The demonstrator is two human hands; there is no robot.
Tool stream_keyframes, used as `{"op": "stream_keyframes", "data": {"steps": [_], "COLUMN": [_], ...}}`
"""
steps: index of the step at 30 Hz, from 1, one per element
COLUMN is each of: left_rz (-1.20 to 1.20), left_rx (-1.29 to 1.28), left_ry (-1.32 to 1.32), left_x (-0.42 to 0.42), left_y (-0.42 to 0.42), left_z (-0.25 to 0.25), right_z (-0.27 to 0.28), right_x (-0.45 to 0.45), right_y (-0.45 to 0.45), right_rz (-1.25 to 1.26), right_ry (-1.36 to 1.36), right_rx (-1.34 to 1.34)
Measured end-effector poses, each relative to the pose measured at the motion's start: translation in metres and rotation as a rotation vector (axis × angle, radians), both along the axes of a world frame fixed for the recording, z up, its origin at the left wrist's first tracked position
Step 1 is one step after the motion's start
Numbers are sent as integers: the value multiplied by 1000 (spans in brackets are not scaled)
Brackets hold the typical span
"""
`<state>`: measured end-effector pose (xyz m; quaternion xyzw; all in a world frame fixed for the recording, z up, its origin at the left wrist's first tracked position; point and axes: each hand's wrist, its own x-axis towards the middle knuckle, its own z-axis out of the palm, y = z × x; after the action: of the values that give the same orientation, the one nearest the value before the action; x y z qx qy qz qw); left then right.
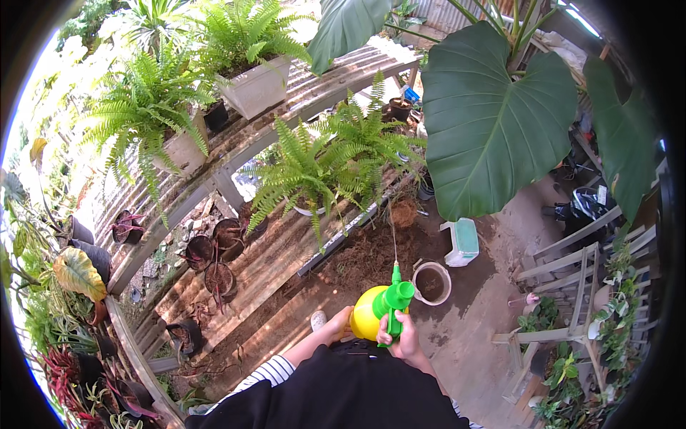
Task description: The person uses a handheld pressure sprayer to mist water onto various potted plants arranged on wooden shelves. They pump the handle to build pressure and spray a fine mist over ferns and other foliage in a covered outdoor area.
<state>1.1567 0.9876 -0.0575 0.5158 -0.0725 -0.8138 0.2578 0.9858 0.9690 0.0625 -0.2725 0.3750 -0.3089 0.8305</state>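
Observation:
A yellow pump spray bottle (364,315) with a bright green head is held in front of my body, its nozzle pointing away from me. My left hand (338,325) supports the yellow tank from the left side. The fingers of my right hand (403,333) wrap the green handle and trigger below the head. From the nozzle, a thin pale line, perhaps a jet of water, runs to a clump of brown fibre (403,213) beside the potted ferns (305,187). Close to the sprayer's right stands a round bucket (430,283) with brown contents.
A small white and green stool (463,242) stands past the bucket. Large heart-shaped leaves (496,123) hang at upper right. Corrugated shelves with a white planter (257,88) curve along the left. Wooden racks (557,336) with plants line the right. Loose brown fibre (359,257) covers some floor.

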Motion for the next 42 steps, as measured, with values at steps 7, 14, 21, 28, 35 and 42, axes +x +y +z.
{"op": "stream_keyframes", "data": {"steps": [7,14,21,28,35,42], "left_rz": [-35,22,-84,-83,-100,-24], "left_rx": [-71,-11,-90,-54,-53,84], "left_ry": [39,45,10,18,-4,-44], "left_x": [-3,-4,-9,-7,1,4], "left_y": [-18,-16,-15,-10,-3,0], "left_z": [31,39,65,28,28,-1], "right_z": [22,14,16,20,9,7], "right_x": [-4,-6,-9,-9,-4,4], "right_y": [-5,6,17,25,30,32], "right_rz": [-78,-47,-102,-111,-125,3], "right_ry": [-56,-89,-73,-57,-108,-22], "right_rx": [-52,-17,-35,-30,-14,-27]}}
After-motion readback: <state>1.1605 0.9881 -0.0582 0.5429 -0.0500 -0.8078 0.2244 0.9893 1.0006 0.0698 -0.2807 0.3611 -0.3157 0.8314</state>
